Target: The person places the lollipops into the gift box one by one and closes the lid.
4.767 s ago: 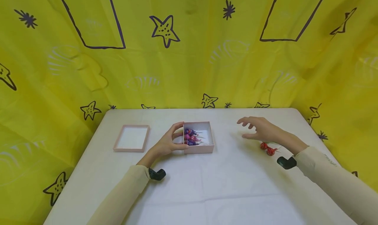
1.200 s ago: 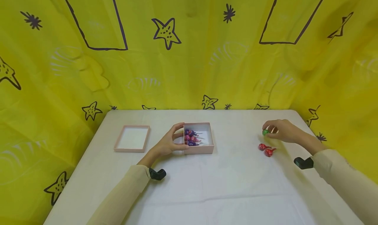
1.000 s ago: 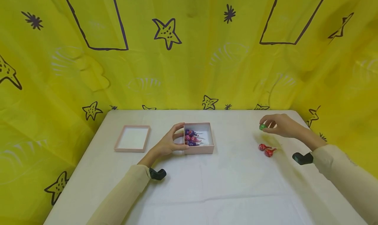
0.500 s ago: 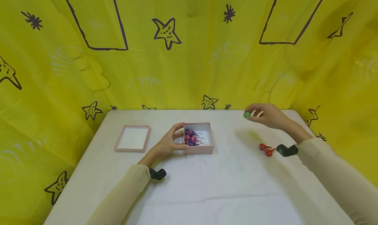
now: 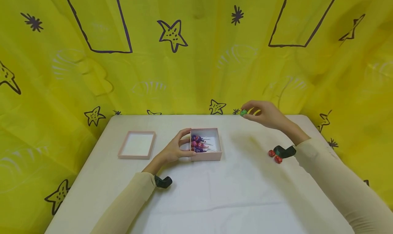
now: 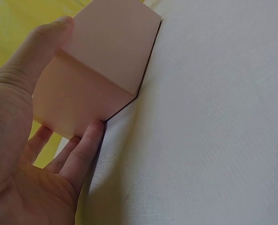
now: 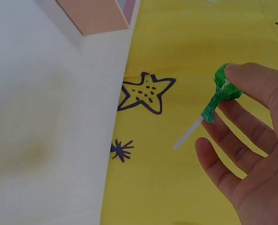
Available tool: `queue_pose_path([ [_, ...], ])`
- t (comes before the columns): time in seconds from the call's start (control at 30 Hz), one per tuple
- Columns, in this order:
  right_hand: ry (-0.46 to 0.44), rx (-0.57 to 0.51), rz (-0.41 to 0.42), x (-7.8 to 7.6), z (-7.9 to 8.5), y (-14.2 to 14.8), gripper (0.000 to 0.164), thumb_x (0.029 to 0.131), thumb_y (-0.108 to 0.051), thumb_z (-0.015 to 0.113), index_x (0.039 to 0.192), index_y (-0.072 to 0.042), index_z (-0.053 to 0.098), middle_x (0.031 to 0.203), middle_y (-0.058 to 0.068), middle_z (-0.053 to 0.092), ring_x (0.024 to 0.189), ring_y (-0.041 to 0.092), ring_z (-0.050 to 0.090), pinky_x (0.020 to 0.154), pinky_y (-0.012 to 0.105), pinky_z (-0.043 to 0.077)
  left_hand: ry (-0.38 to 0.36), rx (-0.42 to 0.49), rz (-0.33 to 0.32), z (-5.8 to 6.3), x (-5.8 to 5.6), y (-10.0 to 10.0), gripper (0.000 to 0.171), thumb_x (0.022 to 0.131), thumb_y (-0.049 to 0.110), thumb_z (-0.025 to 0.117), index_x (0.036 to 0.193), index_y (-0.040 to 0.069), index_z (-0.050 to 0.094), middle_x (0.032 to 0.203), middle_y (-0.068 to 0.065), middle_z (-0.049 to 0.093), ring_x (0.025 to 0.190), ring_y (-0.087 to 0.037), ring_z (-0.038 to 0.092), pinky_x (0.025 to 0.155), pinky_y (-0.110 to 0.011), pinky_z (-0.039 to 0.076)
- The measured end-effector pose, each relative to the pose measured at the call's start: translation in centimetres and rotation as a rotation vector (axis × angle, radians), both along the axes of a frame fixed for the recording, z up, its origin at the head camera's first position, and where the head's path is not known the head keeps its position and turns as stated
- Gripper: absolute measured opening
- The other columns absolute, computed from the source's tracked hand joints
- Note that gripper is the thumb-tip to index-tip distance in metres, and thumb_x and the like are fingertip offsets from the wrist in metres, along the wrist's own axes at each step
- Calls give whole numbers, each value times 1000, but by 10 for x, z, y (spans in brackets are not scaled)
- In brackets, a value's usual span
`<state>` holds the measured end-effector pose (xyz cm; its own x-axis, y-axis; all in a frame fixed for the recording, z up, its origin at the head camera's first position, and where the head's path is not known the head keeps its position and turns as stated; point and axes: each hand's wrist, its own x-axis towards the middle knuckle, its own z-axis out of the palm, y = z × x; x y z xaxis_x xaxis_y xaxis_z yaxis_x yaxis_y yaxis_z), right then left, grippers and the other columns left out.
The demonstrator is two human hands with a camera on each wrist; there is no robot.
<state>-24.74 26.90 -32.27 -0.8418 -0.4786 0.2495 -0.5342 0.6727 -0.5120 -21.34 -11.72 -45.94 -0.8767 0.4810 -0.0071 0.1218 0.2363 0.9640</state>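
A small pink box (image 5: 206, 156) stands on the table with several purple and pink lollipops (image 5: 198, 144) lying inside, sticks toward the right. My left hand (image 5: 172, 150) grips the box's left side, thumb at the near corner and fingers along the far part; the left wrist view shows the thumb and fingertips against the pink walls (image 6: 96, 61). Raised above the table to the right of the box, my right hand (image 5: 266, 114) pinches a green-wrapped lollipop (image 7: 219, 91) by its head. Its white stick points away from the fingers in the right wrist view.
A shallow pink lid (image 5: 136, 157) lies inner side up, left of the box. Two red lollipops (image 5: 278, 159) rest on the white tablecloth (image 5: 233, 193) beneath the right wrist, partly hidden by the dark wrist camera (image 5: 285, 152). A yellow curtain (image 5: 196, 73) hangs behind the table.
My right hand has picked up the green lollipop from beside the red ones, raised it and carried it left toward the box. The left hand and box have stayed in place.
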Motion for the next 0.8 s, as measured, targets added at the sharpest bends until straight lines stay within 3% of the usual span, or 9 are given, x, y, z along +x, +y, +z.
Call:
queue_pose_path([
  [0.2, -16, -7, 12, -2, 0, -8, 26, 95, -13, 75, 120, -6, 72, 119, 10, 71, 96, 26, 69, 82, 37, 60, 9, -4, -6, -1, -1, 0, 102, 85, 17, 87, 163, 20, 21, 169, -6, 20, 150, -34, 34, 117, -58, 34],
  [0.57, -56, -25, 24, -6, -1, -20, 24, 94, -11, 76, 117, -8, 73, 117, 10, 71, 94, 25, 70, 77, 28, 60, 9, -9, 0, 0, 1, -1, 100, 85, 15, 86, 162, 21, 23, 169, -5, 20, 150, -34, 33, 116, -59, 36],
  [0.8, -68, -17, 33, -7, -1, -28, 24, 94, -12, 77, 118, -9, 72, 116, 9, 71, 94, 26, 70, 77, 36, 62, 14, -10, -2, 1, 1, -1, 102, 85, 15, 86, 163, 20, 21, 169, -6, 20, 150, -34, 33, 117, -59, 34],
])
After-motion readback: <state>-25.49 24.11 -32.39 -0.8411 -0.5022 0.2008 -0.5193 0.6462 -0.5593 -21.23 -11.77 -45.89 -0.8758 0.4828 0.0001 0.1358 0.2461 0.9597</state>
